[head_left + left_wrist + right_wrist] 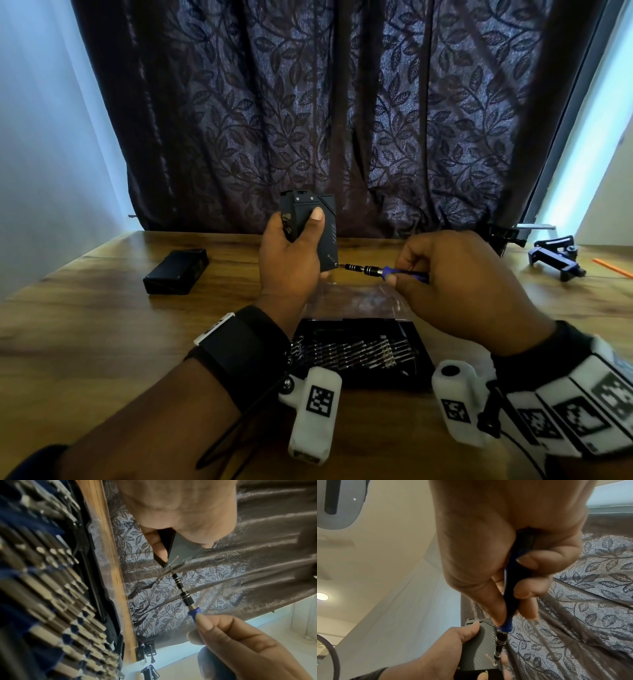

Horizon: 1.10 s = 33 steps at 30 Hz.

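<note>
My left hand (291,253) grips a black box-shaped device (325,219) and holds it upright above the wooden table (102,308), thumb pressed on its front face. My right hand (455,274) holds a small screwdriver (373,270) with a blue handle and black ringed shaft, lying level. Its tip meets a screw at the device's lower right corner (335,265). In the left wrist view the screwdriver (181,589) touches the device's corner (169,564). In the right wrist view the fingers wrap the blue handle (510,601) over the ribbed device (479,646).
An open black case of several screwdriver bits (356,353) lies near the front edge under my wrists, a clear plastic bag (359,301) behind it. A second black box (176,272) lies at the left. A blue-black clamp (555,260) and an orange strip (613,267) lie at the right. A dark leaf-patterned curtain (325,102) hangs behind.
</note>
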{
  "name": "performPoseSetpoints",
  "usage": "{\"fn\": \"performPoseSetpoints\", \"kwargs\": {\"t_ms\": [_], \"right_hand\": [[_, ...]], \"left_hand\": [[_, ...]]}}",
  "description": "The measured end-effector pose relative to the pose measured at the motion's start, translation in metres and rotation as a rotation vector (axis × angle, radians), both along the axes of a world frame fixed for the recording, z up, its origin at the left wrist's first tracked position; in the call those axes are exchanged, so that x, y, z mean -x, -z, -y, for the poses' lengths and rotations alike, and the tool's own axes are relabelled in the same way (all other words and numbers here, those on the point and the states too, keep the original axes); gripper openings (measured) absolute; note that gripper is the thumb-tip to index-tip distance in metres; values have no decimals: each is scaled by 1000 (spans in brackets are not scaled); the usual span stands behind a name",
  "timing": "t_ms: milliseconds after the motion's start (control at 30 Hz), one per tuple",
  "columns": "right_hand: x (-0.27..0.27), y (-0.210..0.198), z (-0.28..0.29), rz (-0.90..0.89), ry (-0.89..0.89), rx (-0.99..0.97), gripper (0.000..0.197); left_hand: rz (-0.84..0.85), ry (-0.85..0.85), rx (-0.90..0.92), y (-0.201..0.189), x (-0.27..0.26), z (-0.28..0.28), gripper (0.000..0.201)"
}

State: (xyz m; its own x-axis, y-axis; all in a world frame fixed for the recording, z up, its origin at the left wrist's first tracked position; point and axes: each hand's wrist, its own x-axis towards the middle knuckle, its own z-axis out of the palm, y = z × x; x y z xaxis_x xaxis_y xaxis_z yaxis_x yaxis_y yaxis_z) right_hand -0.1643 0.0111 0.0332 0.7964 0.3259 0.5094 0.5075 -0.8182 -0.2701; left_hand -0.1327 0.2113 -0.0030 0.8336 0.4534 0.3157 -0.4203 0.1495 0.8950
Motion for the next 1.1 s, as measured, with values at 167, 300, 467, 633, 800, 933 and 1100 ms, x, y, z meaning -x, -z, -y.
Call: {"fn": "performPoseSetpoints", "kwargs": {"t_ms": [167,300,467,633,800,933,1100], "right_hand": [[-3,4,0,2,-25,7,7],[-9,6,4,-46,-48,-18,12],[-24,8,15,-145,-80,-238,16],[-30,9,22,-150,-33,-504,30],[-32,14,18,-208,-93,-657,26],[-33,16,15,-209,-162,-708,18],[-30,17,11,-175,-238,-795,13]], "left_hand": [[-30,21,13,-3,4,0,13],[-45,28,-49,-4,6,0,35],[-114,65,47,-3,2,-2,60],[-145,132,163,-6,-1,-1,90],[-123,184,172,-8,-1,0,105],[-115,266,99,-5,0,3,106],[-104,328,-9,2,4,9,107]]}}
